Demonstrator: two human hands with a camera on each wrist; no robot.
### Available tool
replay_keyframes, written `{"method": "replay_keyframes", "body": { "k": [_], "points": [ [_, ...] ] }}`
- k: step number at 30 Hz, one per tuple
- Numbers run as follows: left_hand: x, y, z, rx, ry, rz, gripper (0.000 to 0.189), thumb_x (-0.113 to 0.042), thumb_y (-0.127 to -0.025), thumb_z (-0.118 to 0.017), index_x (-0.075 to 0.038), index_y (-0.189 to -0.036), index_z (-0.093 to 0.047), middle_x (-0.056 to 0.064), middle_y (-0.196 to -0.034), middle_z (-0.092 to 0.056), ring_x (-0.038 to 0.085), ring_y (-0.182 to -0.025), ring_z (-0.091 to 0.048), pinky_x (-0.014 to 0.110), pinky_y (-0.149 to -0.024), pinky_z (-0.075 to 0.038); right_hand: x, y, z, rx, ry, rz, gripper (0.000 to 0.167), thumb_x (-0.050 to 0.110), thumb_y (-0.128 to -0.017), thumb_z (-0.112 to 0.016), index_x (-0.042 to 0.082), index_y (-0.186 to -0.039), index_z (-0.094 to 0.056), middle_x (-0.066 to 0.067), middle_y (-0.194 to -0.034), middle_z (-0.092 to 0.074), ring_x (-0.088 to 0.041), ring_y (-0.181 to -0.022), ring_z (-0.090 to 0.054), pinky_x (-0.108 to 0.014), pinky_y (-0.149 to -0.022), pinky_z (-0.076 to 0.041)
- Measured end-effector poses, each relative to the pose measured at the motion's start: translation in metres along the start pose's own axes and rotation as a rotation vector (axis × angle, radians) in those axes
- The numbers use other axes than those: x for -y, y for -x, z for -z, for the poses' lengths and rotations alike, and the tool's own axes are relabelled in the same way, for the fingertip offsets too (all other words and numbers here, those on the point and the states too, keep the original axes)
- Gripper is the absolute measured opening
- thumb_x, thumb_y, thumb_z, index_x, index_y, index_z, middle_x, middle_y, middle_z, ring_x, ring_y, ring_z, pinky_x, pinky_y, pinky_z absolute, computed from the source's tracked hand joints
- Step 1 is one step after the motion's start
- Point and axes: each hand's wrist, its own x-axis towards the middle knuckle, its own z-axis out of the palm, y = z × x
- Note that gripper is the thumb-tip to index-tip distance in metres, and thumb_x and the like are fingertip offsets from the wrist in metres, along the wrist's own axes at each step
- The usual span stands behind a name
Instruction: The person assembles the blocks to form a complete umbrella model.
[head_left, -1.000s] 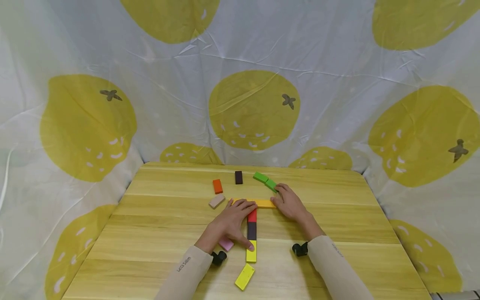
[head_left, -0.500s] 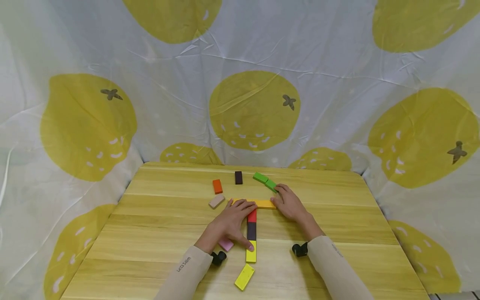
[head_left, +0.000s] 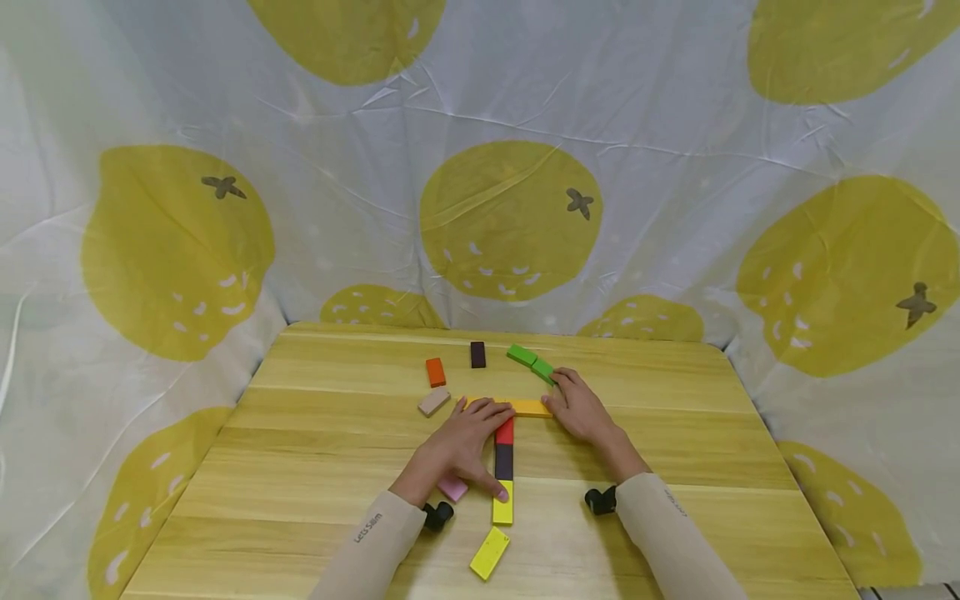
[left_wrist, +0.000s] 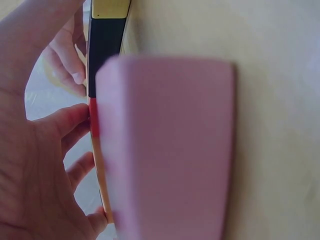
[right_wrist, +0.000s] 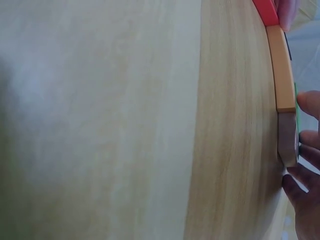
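In the head view a T of small blocks lies on the table: an orange row (head_left: 531, 408) across the top, then a red block (head_left: 505, 432), a dark block (head_left: 504, 462) and a yellow block (head_left: 503, 510). My left hand (head_left: 459, 446) is spread beside it, thumb on the yellow block, fingertips along the orange row and red block. My right hand (head_left: 587, 414) is at the row's right end. Its bent fingers are around a brown block (right_wrist: 287, 137), which the hand hides in the head view. A fingertip reaches the nearer of two green blocks (head_left: 522, 355).
A pink block (head_left: 452, 488) is partly under my left wrist. Orange-red (head_left: 436, 372), beige (head_left: 433, 403) and dark purple (head_left: 477, 355) blocks lie beyond the hands. Another yellow block (head_left: 490, 553) lies near the front. A lemon-print curtain (head_left: 660, 250) hangs behind the wooden table (head_left: 300, 483).
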Motion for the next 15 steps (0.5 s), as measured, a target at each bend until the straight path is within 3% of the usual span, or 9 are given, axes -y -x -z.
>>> {"method": "replay_keyframes", "body": {
  "k": [15],
  "points": [
    [-0.0002, 0.0029, 0.0007, -0.006, 0.007, -0.009, 0.136, -0.091, -0.055, -0.074, -0.025, -0.164, -0.029, -0.006, -0.170, -0.028, 0.029, -0.158, -0.024, 0.065, -0.126, -0.016, -0.0001, -0.0011, 0.0020, -0.003, 0.004, 0.019, 0.063, 0.035, -0.104, -0.061, 0.000, -0.153, -0.043, -0.020, -0.160, -0.037, -0.041, -0.142, -0.046, -0.059, -0.115, -0.041]
  ]
}}
